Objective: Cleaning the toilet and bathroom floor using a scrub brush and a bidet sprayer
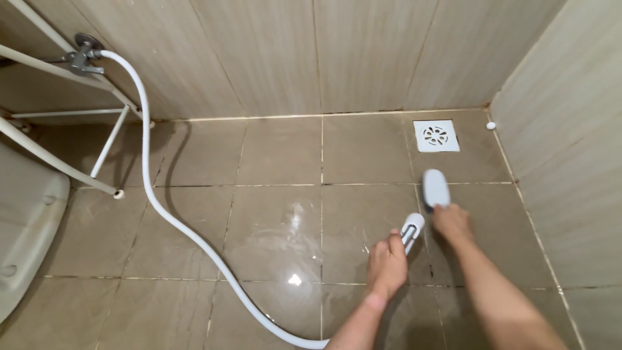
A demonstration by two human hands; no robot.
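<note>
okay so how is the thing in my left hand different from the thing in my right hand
The left hand holds a white spray nozzle joined to a long white hose that runs to a wall valve; the right hand holds a loose scrub brush with nothing attached. The spray nozzle is slim and tube-like, the scrub brush broader and oval. The spray nozzle is held above the floor, while the scrub brush is down against the tiles. Both look white or pale.

Even warm light, glare on wet floor [295, 223]
</note>
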